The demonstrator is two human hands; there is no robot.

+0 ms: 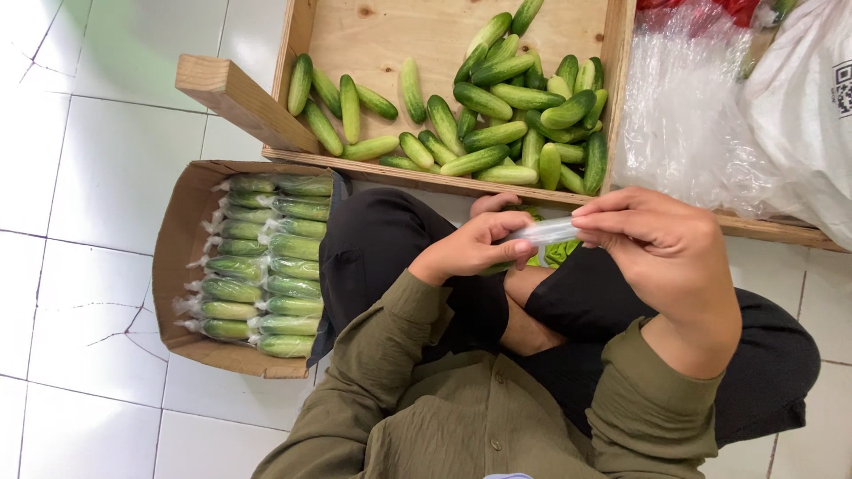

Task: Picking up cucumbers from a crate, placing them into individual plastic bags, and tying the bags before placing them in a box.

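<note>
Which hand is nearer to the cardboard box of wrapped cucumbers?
The left hand. It is over the lap, a little to the side of the cardboard box. The right hand is farther away, beyond the left, and both hold a clear bag.

The cucumbers (497,115) heaped at twelve o'clock are mid to dark green, a few paler and yellowish at the tips, lying in a crate (373,35) of pale, knotty wood. At nine o'clock, a brown cardboard box (173,248) holds wrapped cucumbers (262,262), green under shiny clear film. The person's sleeves (382,355) are olive green, the trousers (382,239) black. Between the hands, a clear plastic bag (546,232) shows whitish, with bright green beneath it. The floor (80,177) is white tile with dark hairline cracks. At two o'clock lie clear and white plastic bags (710,115).
</note>
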